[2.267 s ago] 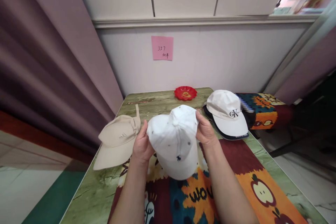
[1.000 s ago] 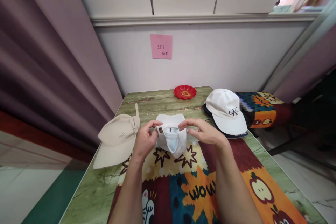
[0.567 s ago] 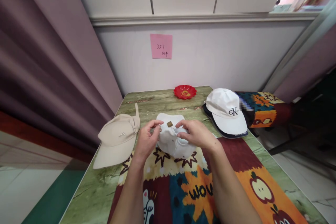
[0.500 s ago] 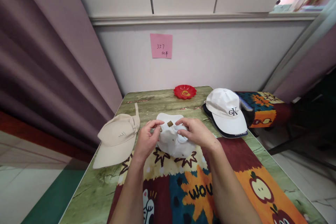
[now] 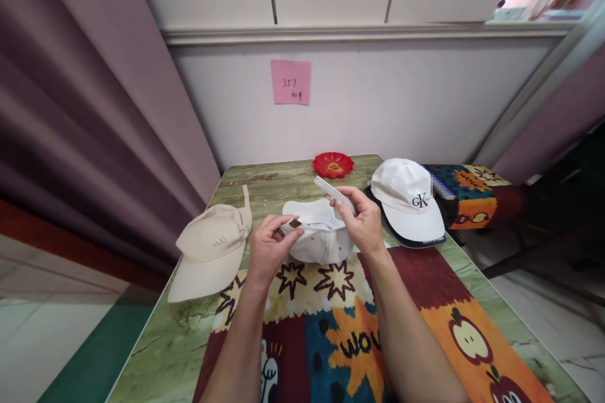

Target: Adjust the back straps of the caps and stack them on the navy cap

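A white baseball cap (image 5: 321,247) is between my hands at the middle of the table, its brim pointing away from me. My left hand (image 5: 274,242) pinches the left side of its back opening, by the buckle end with a small brown tab (image 5: 295,223). In my right hand (image 5: 360,220) is the cap's loose adjustment strap (image 5: 331,190), pinched between thumb and fingers, its free end sticking up to the left. The strap is apart from the buckle side. Left of my hands lies a beige cap (image 5: 212,245) with its strap undone.
At the right, a white cap with black letters (image 5: 406,195) is stacked on a dark cap (image 5: 420,241). A red scalloped dish (image 5: 333,165) stands at the back. A patterned cloth (image 5: 331,327) covers the front of the green table (image 5: 155,334); a wall (image 5: 387,101) rises behind it.
The strap now sticks up free in my right hand, which has moved right and up. The white cap's back has tipped up, showing its opening; my left hand has stayed near its left side.
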Available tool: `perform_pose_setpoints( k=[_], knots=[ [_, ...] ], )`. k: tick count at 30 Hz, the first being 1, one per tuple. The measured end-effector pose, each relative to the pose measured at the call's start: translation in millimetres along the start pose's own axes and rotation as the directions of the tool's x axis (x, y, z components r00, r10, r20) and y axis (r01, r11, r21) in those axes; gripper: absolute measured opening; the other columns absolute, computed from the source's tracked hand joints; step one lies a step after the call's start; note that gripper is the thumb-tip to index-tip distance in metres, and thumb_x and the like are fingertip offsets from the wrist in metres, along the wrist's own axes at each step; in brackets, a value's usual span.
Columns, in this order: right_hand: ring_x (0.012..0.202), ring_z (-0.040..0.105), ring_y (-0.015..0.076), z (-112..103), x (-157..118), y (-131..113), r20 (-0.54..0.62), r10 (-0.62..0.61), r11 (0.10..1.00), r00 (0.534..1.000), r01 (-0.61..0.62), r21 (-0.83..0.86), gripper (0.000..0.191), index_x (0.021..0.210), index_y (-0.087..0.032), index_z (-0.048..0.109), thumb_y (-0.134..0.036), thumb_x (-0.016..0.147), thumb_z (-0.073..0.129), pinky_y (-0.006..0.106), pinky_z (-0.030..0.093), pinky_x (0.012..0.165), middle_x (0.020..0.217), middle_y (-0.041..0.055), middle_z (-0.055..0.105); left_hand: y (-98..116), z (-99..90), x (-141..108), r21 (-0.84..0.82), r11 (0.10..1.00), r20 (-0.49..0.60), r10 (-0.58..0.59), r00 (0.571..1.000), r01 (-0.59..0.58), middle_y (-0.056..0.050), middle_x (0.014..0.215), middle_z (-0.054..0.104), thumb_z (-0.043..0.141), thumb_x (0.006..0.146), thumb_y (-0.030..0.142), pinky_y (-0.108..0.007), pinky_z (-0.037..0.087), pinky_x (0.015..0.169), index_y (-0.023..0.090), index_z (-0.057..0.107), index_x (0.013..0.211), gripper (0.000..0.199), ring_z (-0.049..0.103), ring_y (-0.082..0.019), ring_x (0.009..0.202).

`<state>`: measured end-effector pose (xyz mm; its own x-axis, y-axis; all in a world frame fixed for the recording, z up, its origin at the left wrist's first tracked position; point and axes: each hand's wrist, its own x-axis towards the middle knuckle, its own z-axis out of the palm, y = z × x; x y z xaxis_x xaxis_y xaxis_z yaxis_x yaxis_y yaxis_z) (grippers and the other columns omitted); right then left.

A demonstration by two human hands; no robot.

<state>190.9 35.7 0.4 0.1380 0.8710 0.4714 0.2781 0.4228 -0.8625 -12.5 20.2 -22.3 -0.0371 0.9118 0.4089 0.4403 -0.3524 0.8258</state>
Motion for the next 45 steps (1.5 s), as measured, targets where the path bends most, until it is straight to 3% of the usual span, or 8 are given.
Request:
perform_pose_setpoints(
  k=[7,15,22,27,33,37,40,45],
  knots=[
    [0.068,0.063,0.0157,-5,1,2,0.091,0.01,0.997,0.996,-0.003,-0.077,0.019,0.086,-0.02,0.073,-0.035,0.089,0.061,0.026,0.046,0.067,0.076,0.0017,0.072,4,4.5,-2,0.124,0.99,0.04,0.069,0.997,-0.074,-0.003,0.089,0.067,0.067,0.084,0.029,-0.024,0.043,0.059,0.02,0.076,0.102,0.022,0.052,-0.011,0.06],
    [0.063,0.061,0.0146,-4,-3,-16,0.156,0.105,0.992,0.982,-0.094,-0.078,0.018,0.088,-0.02,0.063,-0.033,0.093,0.051,0.024,0.043,0.061,0.077,0.0029,0.073,2,6.0,-4,0.284,0.93,0.029,0.236,0.971,-0.235,-0.009,0.103,0.069,0.06,0.092,0.032,-0.029,0.049,0.074,0.021,0.064,0.123,0.033,0.063,-0.019,0.08],
    [0.071,0.063,0.0161,1,-6,-21,0.222,0.111,0.985,0.969,-0.077,-0.158,0.018,0.093,-0.022,0.068,-0.029,0.093,0.052,0.024,0.039,0.062,0.077,0.0008,0.073,9,5.3,-5,0.228,0.934,0.032,0.274,0.961,-0.274,-0.009,0.112,0.066,0.056,0.093,0.026,-0.026,0.051,0.071,0.022,0.067,0.116,0.025,0.063,-0.02,0.099],
    [0.076,0.065,0.0181,3,-7,-19,0.238,0.127,0.983,0.963,-0.091,-0.159,0.019,0.095,-0.024,0.073,-0.035,0.09,0.058,0.025,0.042,0.065,0.083,0.0014,0.074,8,5.4,-3,0.321,0.912,-0.098,0.301,0.948,-0.256,-0.012,0.111,0.063,0.06,0.089,0.024,-0.034,0.05,0.084,0.019,0.071,0.111,0.025,0.059,-0.026,0.107],
    [0.073,0.063,0.0181,5,-7,-22,0.184,0.108,0.989,0.977,-0.086,-0.121,0.017,0.083,-0.023,0.072,-0.038,0.086,0.065,0.027,0.044,0.069,0.08,0.0018,0.074,10,1.7,-2,0.07,0.997,-0.125,0.039,0.991,-0.03,-0.004,0.091,0.062,0.063,0.087,0.03,-0.028,0.05,0.07,0.02,0.072,0.11,0.027,0.058,-0.015,0.074],
    [0.062,0.056,0.0142,10,-8,-24,0.289,0.152,0.971,0.945,-0.198,0.136,0.023,0.08,-0.02,0.061,-0.042,0.088,0.059,0.025,0.042,0.06,0.071,0.0019,0.068,2,-3.8,1,-0.274,0.953,-0.092,-0.164,0.982,0.133,-0.004,0.093,0.066,0.07,0.081,0.031,-0.025,0.051,0.067,0.021,0.072,0.114,0.035,0.06,-0.013,0.072],
    [0.056,0.051,0.0121,18,-10,-19,0.369,0.198,0.923,0.908,-0.299,0.241,0.024,0.085,-0.019,0.058,-0.043,0.089,0.056,0.023,0.039,0.054,0.07,0.001,0.066,-4,-7.1,4,-0.39,0.902,-0.03,-0.215,0.976,0.187,-0.001,0.081,0.066,0.075,0.075,0.03,-0.025,0.052,0.066,0.02,0.073,0.11,0.036,0.06,-0.013,0.068],
    [0.066,0.058,0.0142,28,-11,-5,0.352,0.189,0.975,0.917,-0.217,0.044,0.019,0.085,-0.019,0.067,-0.035,0.088,0.056,0.024,0.042,0.063,0.07,0.001,0.068,-4,-6.1,2,-0.444,0.87,0.075,-0.204,0.976,0.216,0.002,0.07,0.062,0.079,0.071,0.027,-0.025,0.052,0.064,0.018,0.074,0.101,0.032,0.06,-0.012,0.064]
  ],
)
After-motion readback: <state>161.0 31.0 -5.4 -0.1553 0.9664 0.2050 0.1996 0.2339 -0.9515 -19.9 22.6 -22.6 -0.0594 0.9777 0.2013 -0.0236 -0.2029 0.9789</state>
